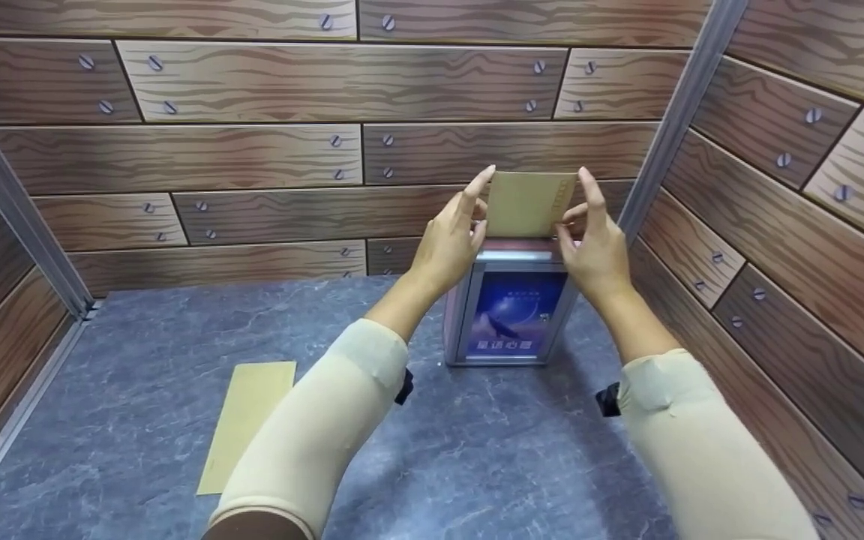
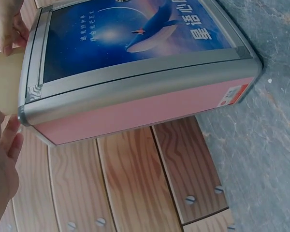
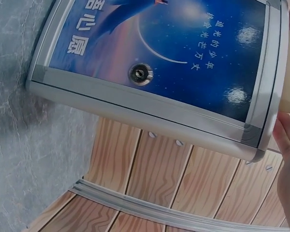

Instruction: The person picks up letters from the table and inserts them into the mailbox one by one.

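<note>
Tan paper forms the flat envelope (image 1: 241, 424) lying left on the bench (image 1: 139, 375), partly hidden by your left sleeve (image 1: 319, 420). Your left hand (image 1: 448, 236) pinches the left edge of the upright envelope (image 1: 528, 204), just above the metal-framed box (image 1: 511, 315); your right hand (image 1: 598, 251) pinches its right edge, fingers partly curled.

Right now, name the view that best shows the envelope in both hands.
The head view: the envelope shows its broad face between left hand and right hand. Left wrist catches part at frame left; right wrist, a strip at frame right.
</note>
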Tool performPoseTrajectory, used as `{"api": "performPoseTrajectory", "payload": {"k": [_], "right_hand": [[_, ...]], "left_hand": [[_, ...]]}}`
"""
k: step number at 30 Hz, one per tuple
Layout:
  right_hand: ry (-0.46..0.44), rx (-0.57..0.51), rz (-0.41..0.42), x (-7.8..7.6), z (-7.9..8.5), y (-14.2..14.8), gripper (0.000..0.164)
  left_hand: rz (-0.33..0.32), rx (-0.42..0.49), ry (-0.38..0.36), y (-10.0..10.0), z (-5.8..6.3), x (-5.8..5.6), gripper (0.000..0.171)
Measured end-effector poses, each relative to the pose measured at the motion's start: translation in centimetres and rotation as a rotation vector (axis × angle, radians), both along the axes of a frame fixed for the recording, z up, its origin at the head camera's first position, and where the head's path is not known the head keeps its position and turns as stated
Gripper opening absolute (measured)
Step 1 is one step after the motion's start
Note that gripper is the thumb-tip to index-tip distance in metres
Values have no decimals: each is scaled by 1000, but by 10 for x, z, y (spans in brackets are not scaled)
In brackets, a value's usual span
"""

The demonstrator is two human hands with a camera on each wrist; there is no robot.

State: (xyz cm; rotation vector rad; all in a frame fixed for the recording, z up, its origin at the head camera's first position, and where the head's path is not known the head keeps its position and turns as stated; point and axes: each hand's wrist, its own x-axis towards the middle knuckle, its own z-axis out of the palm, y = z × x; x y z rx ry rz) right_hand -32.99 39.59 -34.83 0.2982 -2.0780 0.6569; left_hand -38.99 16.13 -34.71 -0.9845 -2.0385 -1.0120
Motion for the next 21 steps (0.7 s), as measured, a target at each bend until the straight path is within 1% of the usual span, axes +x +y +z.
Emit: {"api": "performPoseTrajectory", "payload": {"k": [4,9,12,15,18,21], "right_hand": [[6,-4,7,-3,-4,-1,78],[2,-21,9,-6,-8,-1,75],[-9,-25,9,-9,-11,0,72],[-2,-21,-5,-11,-13,1,67],[20,-25,-18,-13,-15,2,59],[36,-36,-19,-15,-15,1,48]], "left_hand": [[13,2,20,1,-5,-2,70],[18,5,23,1,-12,-4,62],[40,-18,1,1,-16,-5,57],[79,-45,-38,2,-19,-6,53],[123,-67,-72,4,-20,-5,49],[150,-94,-80,5,-20,-4,44]]}}
